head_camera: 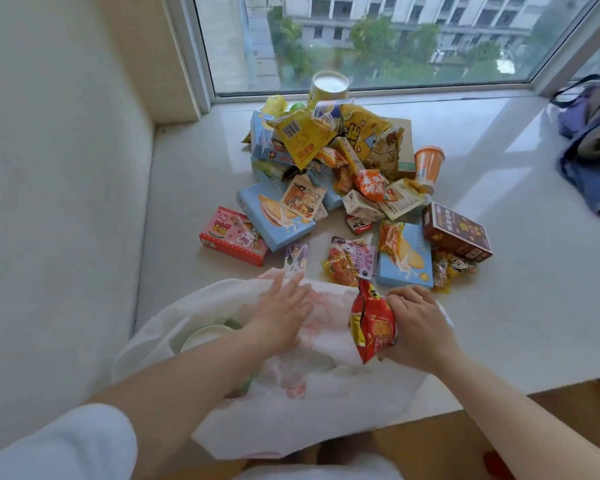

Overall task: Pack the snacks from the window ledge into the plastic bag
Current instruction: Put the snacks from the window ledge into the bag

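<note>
The right hand [417,326] gripped a red snack packet [373,326], fingers curled round its right edge, holding it upright with its long axis running away from the person. The packet hung just above the white plastic bag [305,403], which lay on the near edge of the window ledge [520,306]. The left hand [280,308] rested flat on the bag's upper layer, fingers straight and spread, just left of the packet. The bag's mouth seemed to gape further left, where a pale green lid [205,336] showed inside, so the packet probably needed to travel left and down. The snack pile [329,174] waited well beyond both hands.
</note>
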Demonstrator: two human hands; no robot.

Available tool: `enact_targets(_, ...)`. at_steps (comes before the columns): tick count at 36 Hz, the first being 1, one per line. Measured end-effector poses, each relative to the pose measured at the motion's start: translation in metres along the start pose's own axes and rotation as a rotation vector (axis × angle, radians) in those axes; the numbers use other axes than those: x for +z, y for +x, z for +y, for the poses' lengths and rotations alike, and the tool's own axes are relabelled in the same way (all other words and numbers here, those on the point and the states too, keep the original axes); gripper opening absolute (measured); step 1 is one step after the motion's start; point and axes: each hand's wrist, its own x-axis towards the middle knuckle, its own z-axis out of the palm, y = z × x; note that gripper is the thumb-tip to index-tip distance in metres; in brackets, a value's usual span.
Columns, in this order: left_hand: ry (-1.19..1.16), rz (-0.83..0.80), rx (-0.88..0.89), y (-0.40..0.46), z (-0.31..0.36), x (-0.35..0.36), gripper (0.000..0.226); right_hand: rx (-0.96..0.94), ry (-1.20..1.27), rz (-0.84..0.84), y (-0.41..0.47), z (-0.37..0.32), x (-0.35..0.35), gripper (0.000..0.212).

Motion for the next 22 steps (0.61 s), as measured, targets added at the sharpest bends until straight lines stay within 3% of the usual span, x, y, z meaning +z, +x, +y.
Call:
enact_targets(4, 0.056, -0.131, -0.013, 0.04, 0.016, 0.02, 0.088, 0.155, 0.043, -0.136, -0.019, 0.013, 0.001, 0.069)
enact_targets(6, 0.049, -0.166, -0.014, 0.053, 0.018, 0.03, 0.083, 0.203, 0.079, -0.201, -0.028, 0.015, 0.004, 0.077)
enact_targets(8, -0.001, -0.208, 0.015, 0.061, 0.016, 0.035, 0.065, 0.26, 0.149, -0.205, -0.034, 0.016, 0.006, 0.083)
enact_targets(11, -0.078, -0.153, 0.064, 0.069, 0.007, 0.034, 0.048, 0.361, 0.344, -0.105, -0.032, 0.011, 0.006, 0.074)
enact_targets(17, -0.485, 0.051, -0.071, 0.077, -0.011, 0.011, 0.025, 0.41, 0.888, 0.019, -0.004, -0.016, -0.005, 0.024)
enact_targets(20, -0.615, 0.105, -0.143, 0.079, -0.025, -0.001, 0.023, 0.379, 0.893, -0.03, 0.006, -0.029, 0.003, 0.029)
enact_targets(22, -0.704, 0.117, -0.194, 0.079, -0.033, -0.004, 0.024, 0.385, 0.764, -0.096, 0.009, -0.032, 0.017, 0.045)
